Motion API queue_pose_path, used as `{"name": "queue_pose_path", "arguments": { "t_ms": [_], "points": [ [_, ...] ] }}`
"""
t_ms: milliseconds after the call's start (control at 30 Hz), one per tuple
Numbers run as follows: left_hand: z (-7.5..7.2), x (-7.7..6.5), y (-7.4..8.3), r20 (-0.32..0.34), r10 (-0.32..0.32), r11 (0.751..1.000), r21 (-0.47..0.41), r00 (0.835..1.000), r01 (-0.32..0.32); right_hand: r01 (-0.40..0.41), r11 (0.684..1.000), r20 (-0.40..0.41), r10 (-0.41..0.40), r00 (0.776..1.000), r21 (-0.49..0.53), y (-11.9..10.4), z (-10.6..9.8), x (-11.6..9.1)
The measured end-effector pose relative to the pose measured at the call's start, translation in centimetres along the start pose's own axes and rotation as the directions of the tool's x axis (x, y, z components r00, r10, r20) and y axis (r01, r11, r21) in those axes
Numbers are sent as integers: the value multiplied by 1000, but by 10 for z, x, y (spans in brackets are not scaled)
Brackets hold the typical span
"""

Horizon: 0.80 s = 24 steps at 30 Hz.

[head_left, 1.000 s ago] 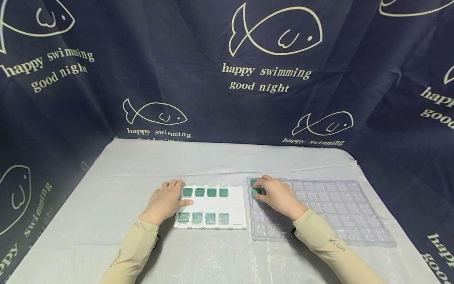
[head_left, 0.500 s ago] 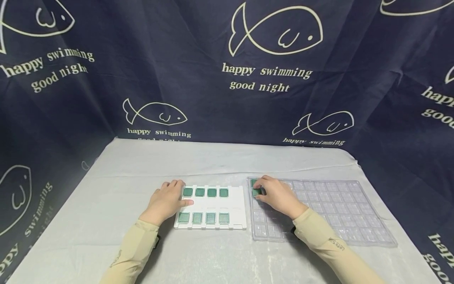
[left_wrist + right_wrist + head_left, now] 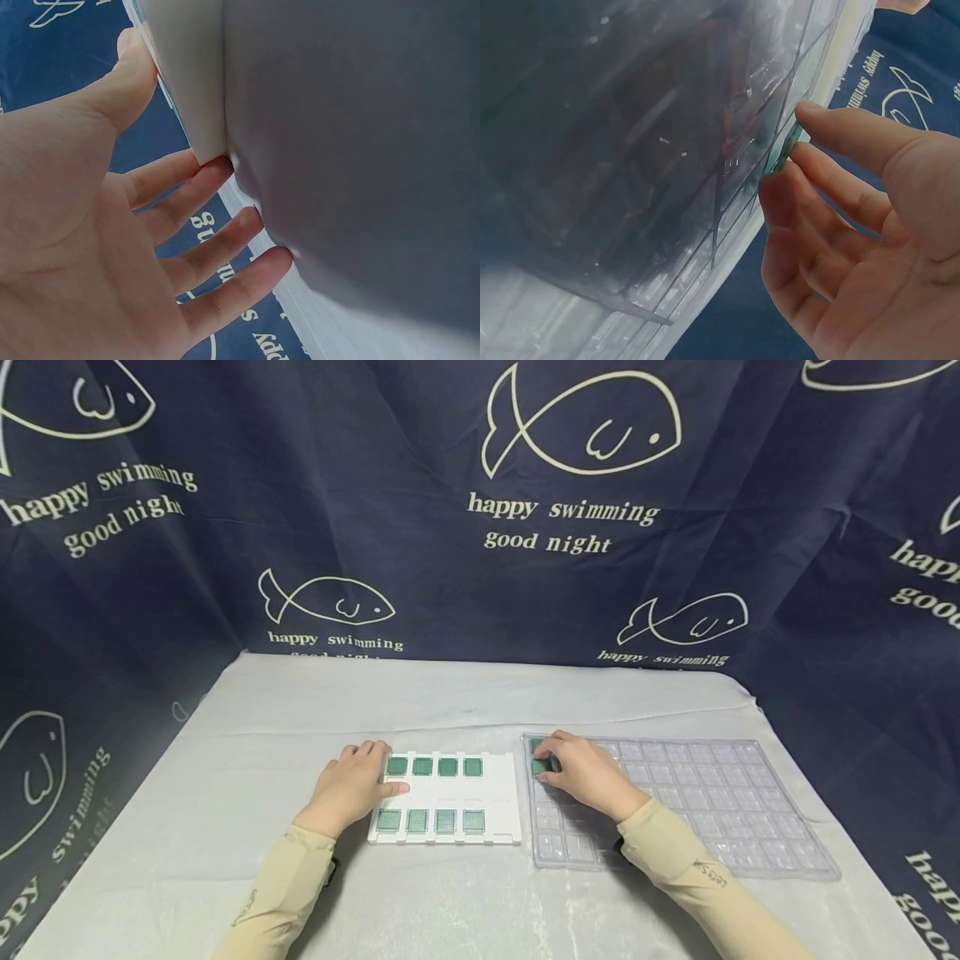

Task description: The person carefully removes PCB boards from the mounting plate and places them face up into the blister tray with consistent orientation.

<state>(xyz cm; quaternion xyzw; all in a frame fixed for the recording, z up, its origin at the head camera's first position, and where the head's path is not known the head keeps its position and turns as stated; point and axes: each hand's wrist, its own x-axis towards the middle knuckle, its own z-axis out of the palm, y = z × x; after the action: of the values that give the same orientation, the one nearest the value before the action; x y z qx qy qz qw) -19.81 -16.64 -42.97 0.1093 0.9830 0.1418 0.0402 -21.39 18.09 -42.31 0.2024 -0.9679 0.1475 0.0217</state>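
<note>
The left hand [image 3: 351,789] grips the white holder [image 3: 497,787] by its left edge; seated chips [image 3: 447,767] lie there in two rows. Just right of the holder, at the clear tray [image 3: 731,802], the right hand [image 3: 588,774] has a narrow grip on a green chip [image 3: 540,767], likely light, stiff and brittle, best pinched by opposite edges; the tray and a second chip [image 3: 536,745] crowd it.

We lose part of the green square [image 3: 540,768] behind the right hand [image 3: 588,777], with some cells [image 3: 697,775] of the clear tray [image 3: 720,799]. The left hand [image 3: 347,789] covers part of the white tray [image 3: 498,777] from us. We cannot read the small lettering [image 3: 712,876] on the sleeves [image 3: 667,843], which the bottom edge cuts off. From the right wrist, we find the cells dim and blurred.
</note>
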Motion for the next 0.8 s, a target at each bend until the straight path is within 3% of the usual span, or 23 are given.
{"name": "queue_pose_path", "arguments": {
  "t_ms": [800],
  "points": [
    [-1,-1,1,4,-11,1000,-5,1000,11,-17,1000,14,17,1000,10,1,-1,0]
  ]
}}
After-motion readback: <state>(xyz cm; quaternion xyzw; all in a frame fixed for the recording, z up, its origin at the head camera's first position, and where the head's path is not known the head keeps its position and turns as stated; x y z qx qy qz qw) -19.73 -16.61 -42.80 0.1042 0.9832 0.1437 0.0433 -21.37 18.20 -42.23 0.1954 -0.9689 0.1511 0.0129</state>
